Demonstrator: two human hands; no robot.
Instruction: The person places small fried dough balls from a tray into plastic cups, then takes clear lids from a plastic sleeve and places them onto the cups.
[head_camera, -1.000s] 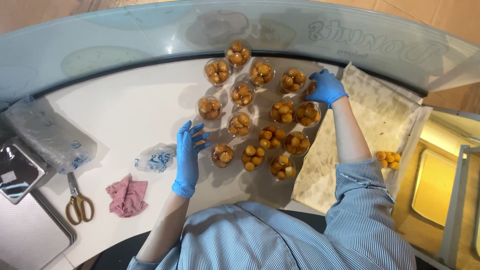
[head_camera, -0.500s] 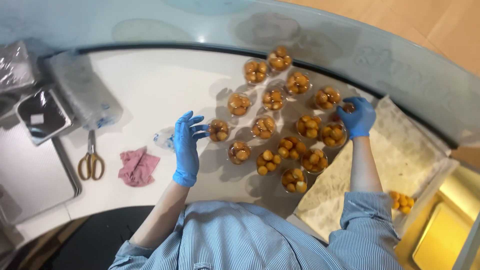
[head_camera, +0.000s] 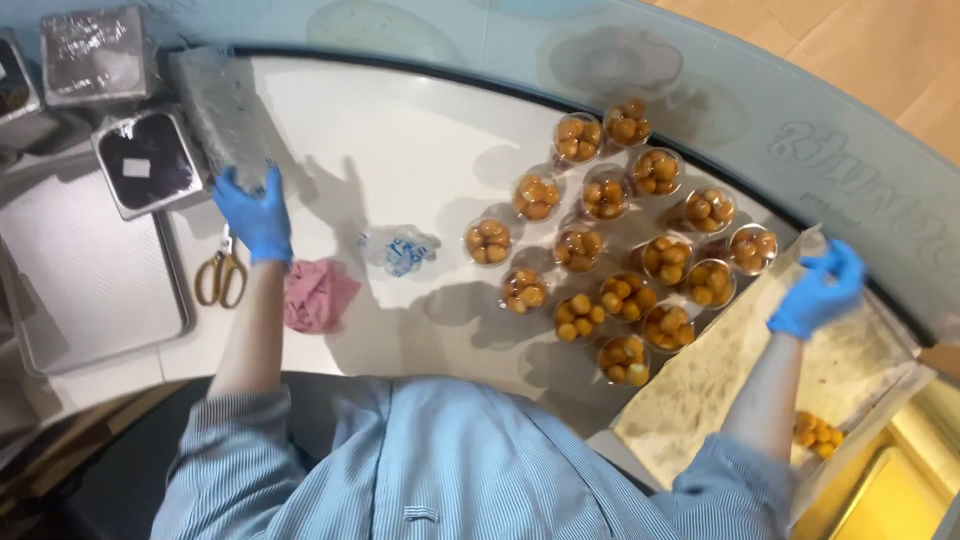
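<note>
Blue-gloved left hand (head_camera: 254, 216) closes on the near end of a clear bag stack (head_camera: 222, 112) at ten o'clock, by the counter's curved rim. Right hand (head_camera: 820, 290) pinches the paper (head_camera: 720, 370) edge at three o'clock, beside the cups (head_camera: 620, 230). Bare counter (head_camera: 400, 150) lies open between; scissors (head_camera: 222, 275) and cloth (head_camera: 315, 295) sit near the left wrist.

Both hands wear thin, bright blue disposable gloves that fit closely and end at the wrist; the left hand (head_camera: 253, 215) and the right hand (head_camera: 820, 292) match in colour and sheen. The glove material wrinkles slightly over the knuckles. Above the gloves the forearms are bare. The shirt (head_camera: 420, 465) is light blue with fine white vertical stripes, its sleeves (head_camera: 235, 435) pushed up into bunched folds near the elbows. A small pale tag or button shows at the shirt's front.
</note>
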